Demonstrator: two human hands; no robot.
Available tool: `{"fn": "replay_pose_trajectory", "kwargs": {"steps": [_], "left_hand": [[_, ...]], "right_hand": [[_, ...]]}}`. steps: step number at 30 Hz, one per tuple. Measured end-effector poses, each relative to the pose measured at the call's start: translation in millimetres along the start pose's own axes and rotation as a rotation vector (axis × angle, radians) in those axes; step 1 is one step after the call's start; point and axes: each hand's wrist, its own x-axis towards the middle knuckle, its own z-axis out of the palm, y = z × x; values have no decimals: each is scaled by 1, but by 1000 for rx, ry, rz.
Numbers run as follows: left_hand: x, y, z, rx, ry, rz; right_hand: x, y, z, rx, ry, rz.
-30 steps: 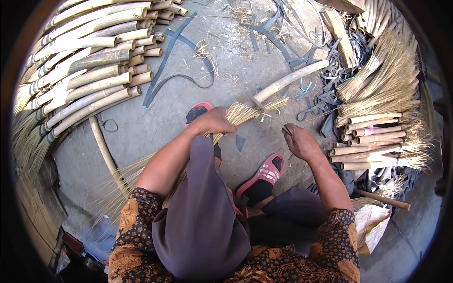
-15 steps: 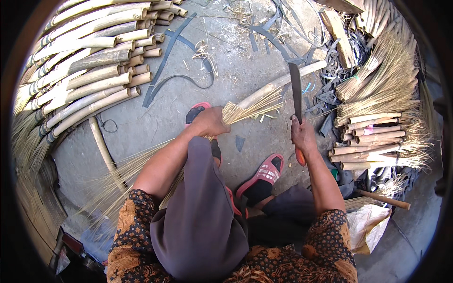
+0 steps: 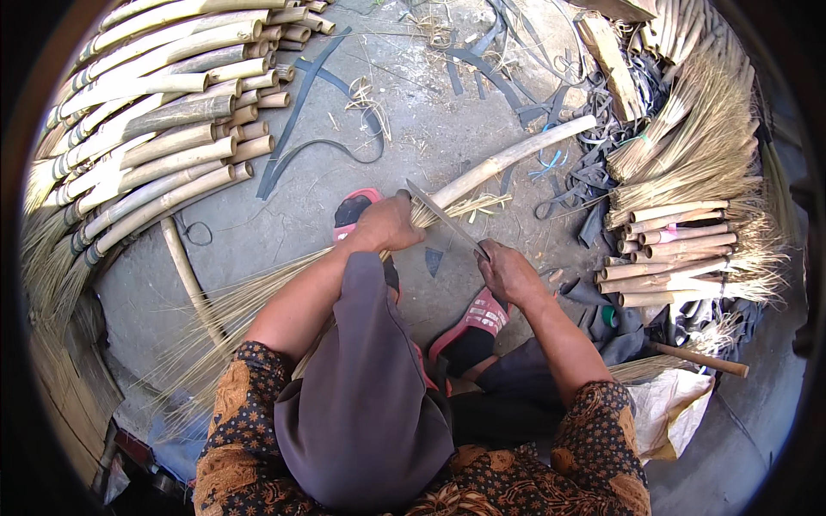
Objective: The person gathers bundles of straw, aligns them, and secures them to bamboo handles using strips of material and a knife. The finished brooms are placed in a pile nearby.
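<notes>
Holds a bundle of dry straw stalks in the left grip, clenched round it near the cut ends, above the concrete floor and just beside the near end of a bamboo pole. Fans out loosely to the lower left, passing under the left forearm, and pokes out in a shorter tuft to the upper right, past the knuckles. Carries a machete in the right grip, curled firmly around the hidden handle, with blade slanting over the stalk ends. Hard to tell from this angle whether touching the stalks or just above. Likely to handle as light and springy: stiff along each stalk, yet yielding as a bunch, and smooth enough to slide apart lengthwise under a slack hold. Probably brittle at the thin tips, so best not bent there. Best taken near the cut ends, whole hand wrapped around, thumb pressed over, well back from the blade, and squeezed evenly to stop single stalks from slipping out.
</notes>
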Motion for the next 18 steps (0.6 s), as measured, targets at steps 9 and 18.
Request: {"fn": "replay_pose_trajectory", "kwargs": {"steps": [9, 18], "left_hand": [[2, -5, -17, -136, -226, -56], [28, -19, 8, -357, -332, 42]], "right_hand": [[11, 34, -30, 410, 250, 512], [-3, 13, -22, 98, 111, 61]]}}
